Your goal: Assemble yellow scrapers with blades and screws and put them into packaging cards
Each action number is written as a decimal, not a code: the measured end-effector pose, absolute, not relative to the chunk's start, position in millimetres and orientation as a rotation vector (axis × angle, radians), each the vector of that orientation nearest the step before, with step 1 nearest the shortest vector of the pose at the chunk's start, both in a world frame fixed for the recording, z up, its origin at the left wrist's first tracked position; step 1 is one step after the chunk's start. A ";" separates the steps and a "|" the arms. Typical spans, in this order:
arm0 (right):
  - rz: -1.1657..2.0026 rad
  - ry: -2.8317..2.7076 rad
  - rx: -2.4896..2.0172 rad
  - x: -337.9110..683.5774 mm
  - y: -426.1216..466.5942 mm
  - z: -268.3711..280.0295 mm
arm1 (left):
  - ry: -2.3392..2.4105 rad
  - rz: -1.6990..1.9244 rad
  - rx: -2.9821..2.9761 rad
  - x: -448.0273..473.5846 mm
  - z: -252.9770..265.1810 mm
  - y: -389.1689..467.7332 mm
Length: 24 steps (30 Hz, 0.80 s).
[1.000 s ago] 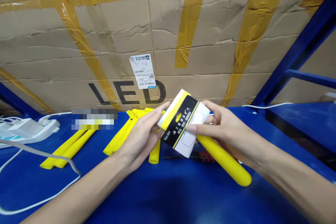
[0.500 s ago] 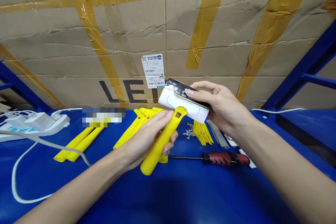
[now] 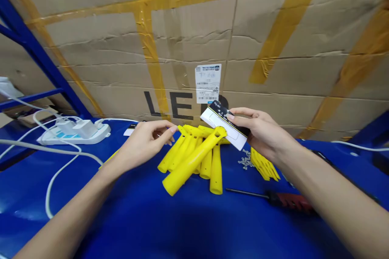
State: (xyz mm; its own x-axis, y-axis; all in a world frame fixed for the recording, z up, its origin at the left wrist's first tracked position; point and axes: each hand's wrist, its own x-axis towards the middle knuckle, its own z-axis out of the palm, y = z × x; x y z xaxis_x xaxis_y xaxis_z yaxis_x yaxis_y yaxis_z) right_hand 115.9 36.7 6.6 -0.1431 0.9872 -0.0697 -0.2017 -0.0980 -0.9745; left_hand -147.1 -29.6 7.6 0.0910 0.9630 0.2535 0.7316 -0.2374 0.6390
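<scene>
My right hand point(image 3: 258, 133) pinches a black-and-white printed card point(image 3: 223, 123) between thumb and fingers. A yellow tubular handle point(image 3: 191, 164) slants down to the left from the card, its narrow flattened end against the card's lower edge. Whether that end is fixed to the card I cannot tell. My left hand point(image 3: 148, 139) is off the handle, holding nothing, thumb and forefinger apart and the other fingers partly curled. Beneath and behind the held handle, several more yellow handles point(image 3: 216, 174) lie side by side on the blue surface point(image 3: 188, 226).
To the right lie flat yellow pieces point(image 3: 264, 164), small metal parts point(image 3: 244, 160) and a red-and-black screwdriver point(image 3: 288, 201). A white power strip point(image 3: 82, 131) with plugs and cables is on the left. A large taped cardboard box point(image 3: 194, 40) stands behind, beside a blue frame point(image 3: 36, 56).
My left hand has let go of the yellow handle and moved left. The right hand keeps the card. The head view has swung left, so the scene shifts right.
</scene>
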 end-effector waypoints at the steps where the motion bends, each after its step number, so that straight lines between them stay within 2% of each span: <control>1: 1.466 -1.136 -1.067 109.5 40.2 7.9 | 1.823 0.831 2.132 -159.3 9.0 -28.4; 5: 1.445 -1.276 -1.173 74.7 53.8 8.7 | 2.184 0.332 2.171 -206.1 7.2 -22.0; 15: 1.350 -1.764 -1.307 -53.8 81.0 -19.9 | 2.278 0.049 1.931 -252.5 -13.2 -11.7; 24: 0.644 -2.282 -1.284 -83.0 101.1 -51.3 | 2.265 -0.016 1.888 -248.8 -20.7 -8.9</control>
